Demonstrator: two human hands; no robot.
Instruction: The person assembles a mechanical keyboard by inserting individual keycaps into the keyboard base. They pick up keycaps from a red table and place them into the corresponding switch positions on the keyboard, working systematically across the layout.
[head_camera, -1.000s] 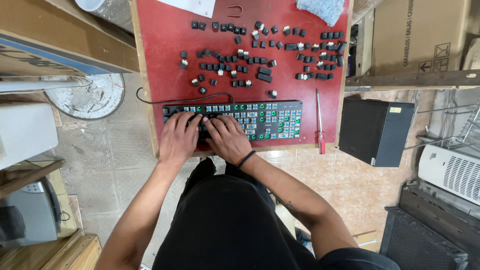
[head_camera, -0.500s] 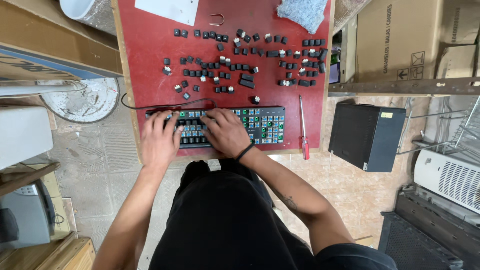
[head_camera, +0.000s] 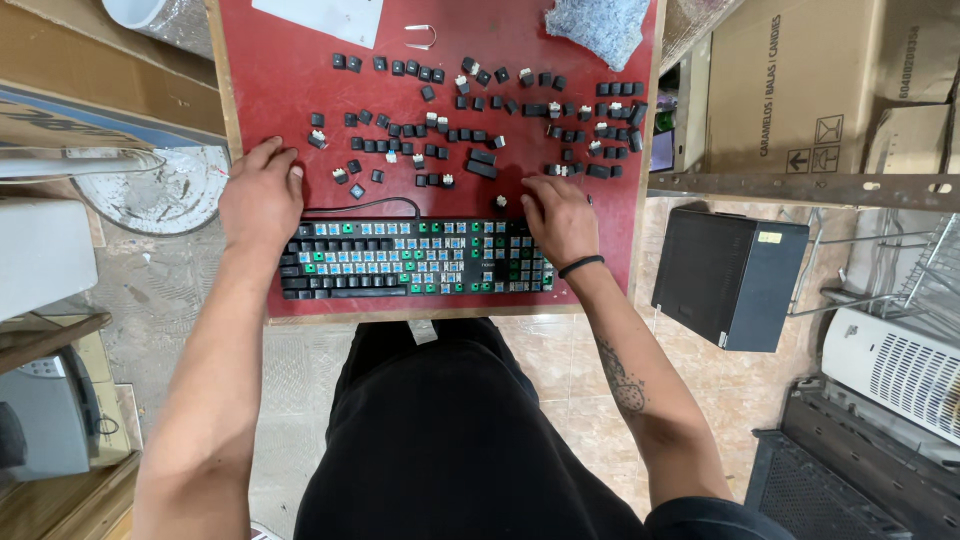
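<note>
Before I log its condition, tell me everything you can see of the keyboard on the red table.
The long black keyboard with most keycaps removed lies flat along the near edge of the red wooden table, its long side toward the person. Bare blue and green switches show across most of it; a row of black keycaps remains along its near left edge. A thin black cable curves from its far edge. The left hand rests at its far left corner, and the right hand covers its right end.

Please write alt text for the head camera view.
A seated person's left hand and right hand rest at either end of a keyboard stripped of most keycaps, on a red table scattered with loose black keycaps.
</note>
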